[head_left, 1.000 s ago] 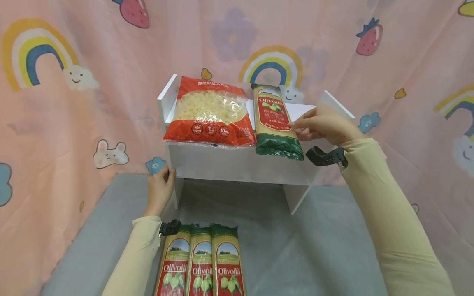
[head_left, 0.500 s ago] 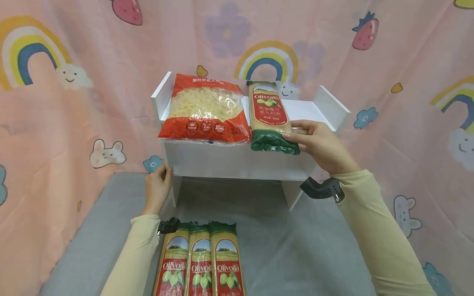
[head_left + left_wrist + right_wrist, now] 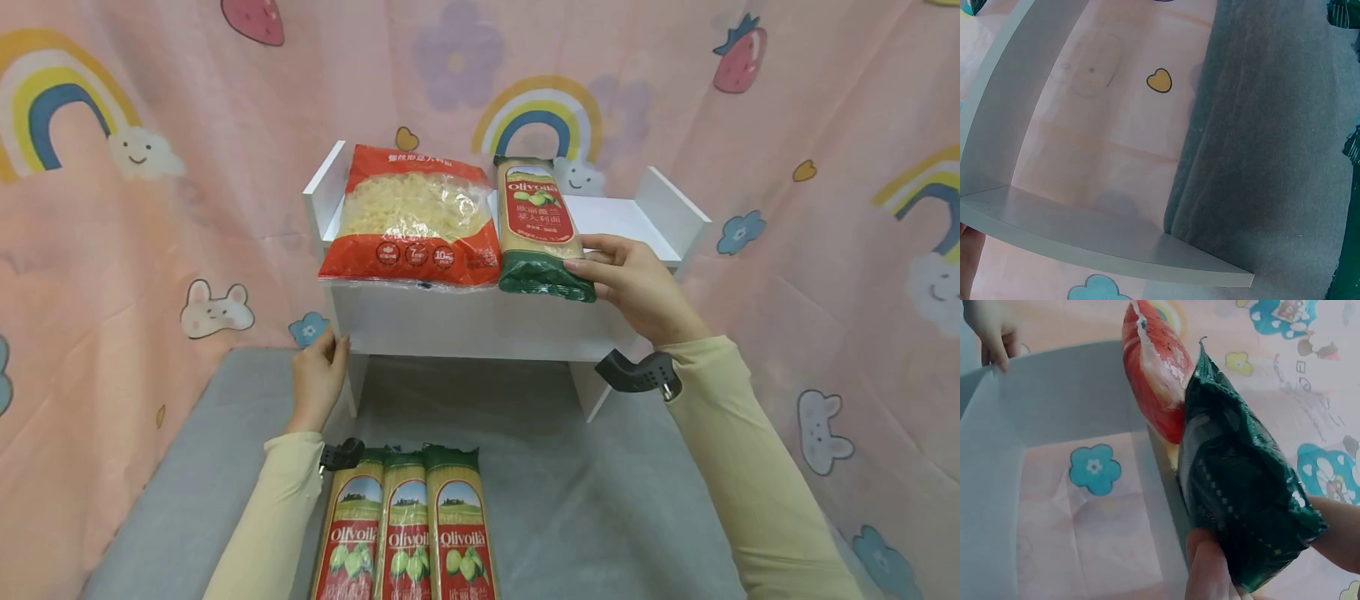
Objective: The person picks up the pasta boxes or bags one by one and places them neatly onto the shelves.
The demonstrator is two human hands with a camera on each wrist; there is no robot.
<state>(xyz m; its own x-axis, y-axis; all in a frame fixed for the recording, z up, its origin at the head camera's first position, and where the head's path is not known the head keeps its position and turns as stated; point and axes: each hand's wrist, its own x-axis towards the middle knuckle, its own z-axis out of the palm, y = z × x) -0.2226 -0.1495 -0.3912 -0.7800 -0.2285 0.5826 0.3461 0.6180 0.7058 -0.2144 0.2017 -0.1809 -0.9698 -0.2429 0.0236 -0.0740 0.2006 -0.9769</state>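
Up on the white shelf [image 3: 480,321], the spaghetti packet [image 3: 538,227] lies lengthwise with its dark green end hanging a little over the front edge. The right hand [image 3: 637,283] has this near end in its grip: the fingers [image 3: 592,268] curl against the packet's right side and green end, and the right wrist view shows the thumb under the green end with fingers on the far side, so the packet is pinched between them. The packet lies up and to the left of the palm, with most of its length reaching away from the hand toward the back of the shelf.

Just to the left of it, touching or nearly so, a red bag of short pasta [image 3: 414,221] rests on the same shelf, its clear lower edge also over the front.

The left hand [image 3: 318,379] is at the shelf's lower left corner, where the front panel meets the left leg. Its thumb and fingertips rest on the corner edge in a light hold, with fingers only slightly bent.

Down on the grey bench [image 3: 600,517], three more spaghetti packets [image 3: 405,533] lie side by side, touching one another, beside the left forearm. A pink curtain [image 3: 150,208] printed with rainbows and strawberries hangs behind and around the shelf.
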